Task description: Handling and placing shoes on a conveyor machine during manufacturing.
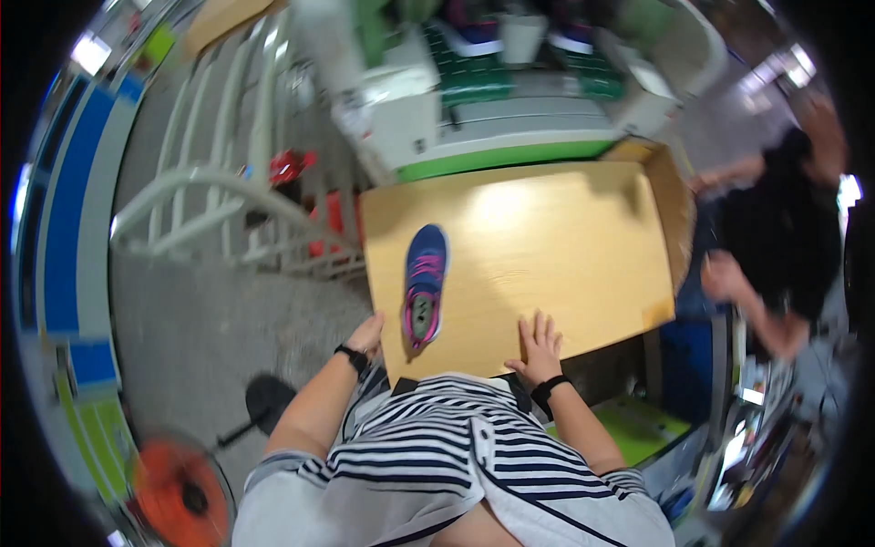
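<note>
Rests slightly spread fingers of the right hand (540, 354) on the yellow wood-grain tabletop (565, 251), and sets those of the left hand (366, 335) at its left edge, too hidden to tell whether pinching it. Has a pink-laced navy running shoe (425, 283) sole down on the tabletop, just right of the left hand, toe pointing away; faces a white-and-green machine (419, 114) beyond.

Tabletop (565, 264) glare — blurred, bent edges

Shoe (426, 287) on table (547, 246) (navy, pink laces (426, 266)) | left fingers (377, 325) at edge | right fingers (540, 326) spread on top
</note>
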`<state>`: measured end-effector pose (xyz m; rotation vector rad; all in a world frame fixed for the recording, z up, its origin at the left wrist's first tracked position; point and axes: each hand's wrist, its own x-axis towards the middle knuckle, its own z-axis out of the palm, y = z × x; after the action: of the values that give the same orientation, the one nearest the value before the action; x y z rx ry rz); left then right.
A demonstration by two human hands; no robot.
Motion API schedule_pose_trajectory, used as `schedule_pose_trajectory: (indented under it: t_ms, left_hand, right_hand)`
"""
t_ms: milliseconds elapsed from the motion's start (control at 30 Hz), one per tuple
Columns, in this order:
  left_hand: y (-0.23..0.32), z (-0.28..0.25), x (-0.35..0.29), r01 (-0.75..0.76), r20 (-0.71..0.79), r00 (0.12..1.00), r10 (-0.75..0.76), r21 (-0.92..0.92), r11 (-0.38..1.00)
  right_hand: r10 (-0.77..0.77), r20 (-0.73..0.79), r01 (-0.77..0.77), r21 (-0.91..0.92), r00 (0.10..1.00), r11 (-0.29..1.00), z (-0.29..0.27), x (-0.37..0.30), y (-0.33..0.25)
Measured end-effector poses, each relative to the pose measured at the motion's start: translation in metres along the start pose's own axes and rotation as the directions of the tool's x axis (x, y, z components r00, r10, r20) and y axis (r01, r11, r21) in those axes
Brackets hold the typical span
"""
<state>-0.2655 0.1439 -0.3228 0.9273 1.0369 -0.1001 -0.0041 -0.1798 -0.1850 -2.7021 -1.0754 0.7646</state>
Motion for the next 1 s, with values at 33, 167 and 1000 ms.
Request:
schedule_pose_trajectory:
  t_ms: [33,167,1000]
  left_hand:
    - [0.019,0.022,-0.005,0.051,-0.008,0.999,-0.050,0.058,0.997]
    - [0.063,0.054,-0.038,0.139,0.039,0.987,-0.156,0.281,0.950]
    - [0.066,0.029,-0.010,0.163,0.072,0.970,-0.233,0.517,0.841]
  right_hand:
    - [0.002,0.031,-0.001,-0.003,1.000,1.000,0.003,0.000,0.005]
    - [0.070,0.021,-0.071,0.060,0.997,0.996,0.000,-0.017,0.016]
    - [0.066,-0.132,-0.066,0.010,0.989,0.998,0.021,-0.025,0.021]
